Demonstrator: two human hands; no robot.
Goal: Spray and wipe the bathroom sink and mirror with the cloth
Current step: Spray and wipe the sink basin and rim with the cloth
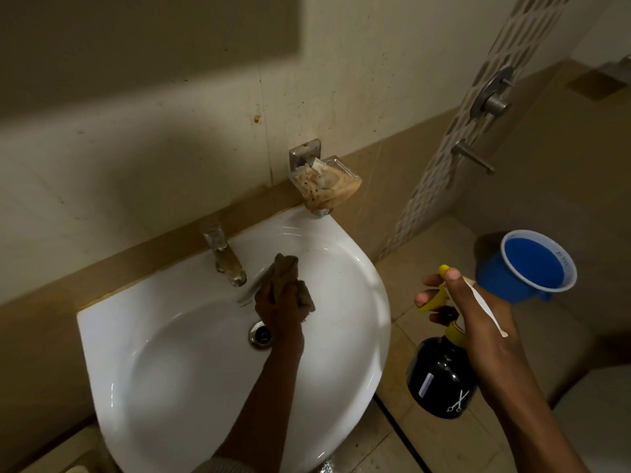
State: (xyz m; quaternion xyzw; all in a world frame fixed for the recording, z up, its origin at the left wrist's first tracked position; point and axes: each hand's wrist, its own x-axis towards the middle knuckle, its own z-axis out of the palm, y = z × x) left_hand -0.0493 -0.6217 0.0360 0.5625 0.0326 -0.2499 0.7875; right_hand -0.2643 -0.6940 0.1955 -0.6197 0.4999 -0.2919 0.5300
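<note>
Left hand [278, 307] presses cloth [290, 278] into white sink [358, 302] below beige wall [170, 131].

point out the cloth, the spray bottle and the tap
cloth [286, 268]: head view, on the bunched top of it above the left hand's grip.
spray bottle [440, 377]: head view, on its black body below the right hand.
tap [225, 261]: head view, on the middle of the spout over the sink.

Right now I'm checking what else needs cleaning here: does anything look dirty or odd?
Yes. The soap dish on the wall above the sink is caked with brown residue, and the wall shows dark specks. The left hand wipes with the cloth; the right hand holds the spray bottle.
</note>
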